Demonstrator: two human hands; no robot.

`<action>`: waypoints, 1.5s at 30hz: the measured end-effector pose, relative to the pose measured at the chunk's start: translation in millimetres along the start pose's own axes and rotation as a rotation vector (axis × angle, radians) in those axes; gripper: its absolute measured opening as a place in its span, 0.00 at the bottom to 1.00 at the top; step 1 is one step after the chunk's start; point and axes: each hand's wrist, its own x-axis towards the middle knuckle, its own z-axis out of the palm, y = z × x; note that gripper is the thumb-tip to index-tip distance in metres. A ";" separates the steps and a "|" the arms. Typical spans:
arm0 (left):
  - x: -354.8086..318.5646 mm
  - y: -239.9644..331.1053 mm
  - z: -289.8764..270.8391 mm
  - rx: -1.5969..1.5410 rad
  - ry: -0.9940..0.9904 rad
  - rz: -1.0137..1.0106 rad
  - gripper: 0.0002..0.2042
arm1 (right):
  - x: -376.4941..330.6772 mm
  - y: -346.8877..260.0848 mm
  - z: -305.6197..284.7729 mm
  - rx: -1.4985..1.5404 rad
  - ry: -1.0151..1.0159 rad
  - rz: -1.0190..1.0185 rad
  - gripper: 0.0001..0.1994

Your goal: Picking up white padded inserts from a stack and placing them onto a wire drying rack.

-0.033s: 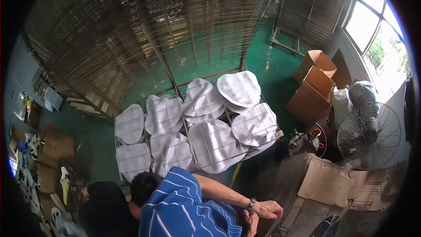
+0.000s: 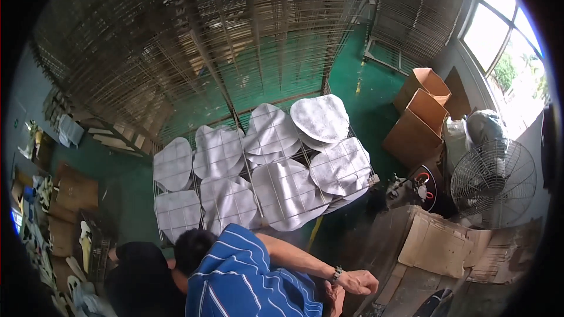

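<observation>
My left forearm, in a blue striped sleeve, reaches across to the right, a bracelet or watch on its wrist. My left hand point(image 2: 359, 282) is loosely closed, fingers curled, near the edge of the brown work surface; no object shows in it. My right hand point(image 2: 335, 300) is just below that wrist, partly hidden and dark; how its fingers sit cannot be made out. Both hands are well apart from the wire rack tray point(image 2: 262, 221) farther ahead. On the tray lie several whitish-grey rounded sheet pieces point(image 2: 282, 191), some creased and overlapping.
A co-worker in black point(image 2: 141, 279) is close at my left. Tall wire racks point(image 2: 252, 17) stand ahead on the green floor point(image 2: 346, 70). Cardboard boxes point(image 2: 411, 132), a caged fan point(image 2: 493, 182) and flattened cardboard point(image 2: 437, 243) are on the right. Stacked pieces point(image 2: 44, 211) line the left.
</observation>
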 end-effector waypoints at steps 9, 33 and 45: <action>-22.8 -1.4 30.1 -0.023 0.053 0.032 0.11 | 81.7 -53.1 25.0 -0.168 -0.142 -0.414 0.17; -39.2 6.8 -0.6 -0.096 -0.259 -0.658 0.11 | -348.4 55.1 119.2 -0.048 1.532 1.850 0.14; -6.7 15.4 77.6 0.009 -0.303 -0.666 0.12 | -430.6 87.1 141.2 0.296 1.401 1.783 0.11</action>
